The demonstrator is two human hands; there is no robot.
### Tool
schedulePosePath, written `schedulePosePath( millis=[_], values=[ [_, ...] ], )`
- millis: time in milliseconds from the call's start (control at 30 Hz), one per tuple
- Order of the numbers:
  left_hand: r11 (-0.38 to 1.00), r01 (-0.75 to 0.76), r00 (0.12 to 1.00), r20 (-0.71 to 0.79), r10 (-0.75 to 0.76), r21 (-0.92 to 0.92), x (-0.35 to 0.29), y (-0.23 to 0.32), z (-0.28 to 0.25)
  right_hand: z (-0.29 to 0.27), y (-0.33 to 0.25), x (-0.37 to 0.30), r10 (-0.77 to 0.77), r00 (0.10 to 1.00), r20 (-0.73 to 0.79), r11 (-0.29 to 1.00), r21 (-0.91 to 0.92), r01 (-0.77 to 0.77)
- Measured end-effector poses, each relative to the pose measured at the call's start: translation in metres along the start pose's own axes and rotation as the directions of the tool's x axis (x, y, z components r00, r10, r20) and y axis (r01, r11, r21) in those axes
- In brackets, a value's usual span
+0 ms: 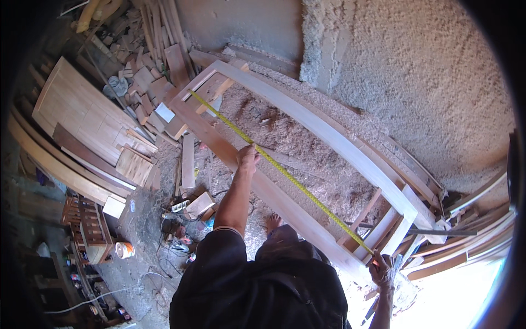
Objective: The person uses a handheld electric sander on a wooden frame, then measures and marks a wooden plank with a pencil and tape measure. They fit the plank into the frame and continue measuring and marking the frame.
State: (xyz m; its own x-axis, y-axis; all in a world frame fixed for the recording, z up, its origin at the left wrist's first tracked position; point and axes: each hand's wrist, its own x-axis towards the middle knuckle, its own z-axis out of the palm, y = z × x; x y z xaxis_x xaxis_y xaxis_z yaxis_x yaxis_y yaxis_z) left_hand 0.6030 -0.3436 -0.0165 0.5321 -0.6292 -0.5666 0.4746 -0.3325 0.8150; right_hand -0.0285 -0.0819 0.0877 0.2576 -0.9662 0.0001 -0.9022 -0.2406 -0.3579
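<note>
A long wooden frame (312, 113) with two long rails and short crosspieces lies slantwise in front of me. A yellow tape measure (307, 192) is drawn out over its opening, from the far left crosspiece to the near right corner. My left hand (249, 158) is at the frame's near rail, fingers closed on the tape partway along. At the near right end my right hand (382, 271) is closed round the tape measure's end; what sits inside that hand is mostly hidden.
Wood shavings (268, 120) cover the floor inside the frame. Offcuts (145, 82) are heaped at the far left, near a curved wooden panel (82, 104). Tools and cords (178, 236) litter the floor beside a white bucket (125, 250). Curved boards (466, 247) are stacked at right.
</note>
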Motion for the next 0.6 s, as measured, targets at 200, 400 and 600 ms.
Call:
schedulePosePath(
  millis=[200, 400, 600],
  values=[
    [0.999, -0.044, 0.999, 0.007, 0.044, -0.019, 0.026, -0.017, -0.009, -0.017, 0.008, -0.019, 0.01, 1.0, -0.028, 1.0, 0.018, -0.01],
    [0.998, -0.029, 0.991, 0.131, 0.035, -0.047, 0.063, -0.017, -0.03, -0.047, 0.058, -0.081, 0.18, 0.984, 0.008, 0.972, -0.153, -0.176],
    [0.994, 0.003, 0.997, 0.081, -0.013, 0.114, 0.061, 0.007, -0.025, -0.038, 0.085, -0.11, 0.231, 0.973, -0.007, 0.96, -0.157, -0.23]
  ],
)
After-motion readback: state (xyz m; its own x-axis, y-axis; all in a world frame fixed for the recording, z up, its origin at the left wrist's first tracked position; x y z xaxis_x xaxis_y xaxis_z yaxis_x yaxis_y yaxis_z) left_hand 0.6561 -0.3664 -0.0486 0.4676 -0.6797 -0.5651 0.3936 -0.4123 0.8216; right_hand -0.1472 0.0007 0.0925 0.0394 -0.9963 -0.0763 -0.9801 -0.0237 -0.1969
